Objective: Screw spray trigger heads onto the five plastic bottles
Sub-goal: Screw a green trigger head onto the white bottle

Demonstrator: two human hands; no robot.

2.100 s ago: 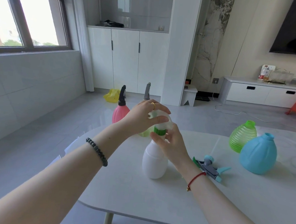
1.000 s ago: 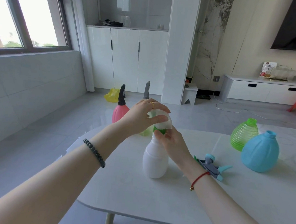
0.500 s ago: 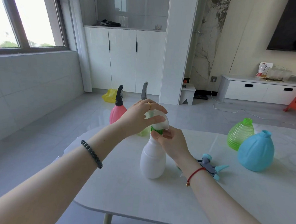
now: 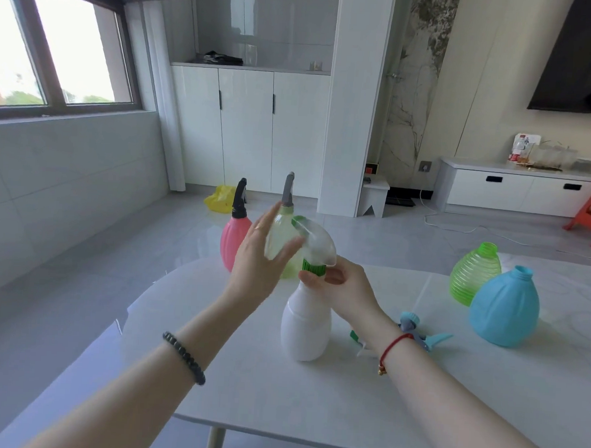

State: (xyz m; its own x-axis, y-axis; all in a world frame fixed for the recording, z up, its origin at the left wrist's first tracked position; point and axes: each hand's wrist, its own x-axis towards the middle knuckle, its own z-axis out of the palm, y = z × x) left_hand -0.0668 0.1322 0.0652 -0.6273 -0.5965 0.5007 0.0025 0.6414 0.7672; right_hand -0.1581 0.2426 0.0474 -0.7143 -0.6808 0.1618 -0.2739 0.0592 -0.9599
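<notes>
A white bottle [image 4: 305, 327] stands upright in the middle of the table [image 4: 311, 413]. A white spray head [image 4: 317, 245] with a green collar [image 4: 313, 266] sits on its neck. My right hand [image 4: 344, 288] pinches the collar and neck. My left hand [image 4: 263, 256] hovers just left of the spray head, fingers spread, blurred, holding nothing. Behind stand a pink bottle [image 4: 233, 241] with a black head and a pale green bottle [image 4: 285, 223] with a grey head. A ribbed green bottle [image 4: 472, 277] and a blue bottle [image 4: 503, 306] stand headless at right.
A loose blue and grey trigger head [image 4: 422, 333] lies on the table right of my right wrist, with a green and white one [image 4: 356, 338] partly hidden beneath the wrist. The table's near edge runs along the bottom. White cabinets and a pillar stand beyond.
My left hand has come off the top of the spray head and opened, swinging left. My right hand stays on the green collar. The white bottle has not moved.
</notes>
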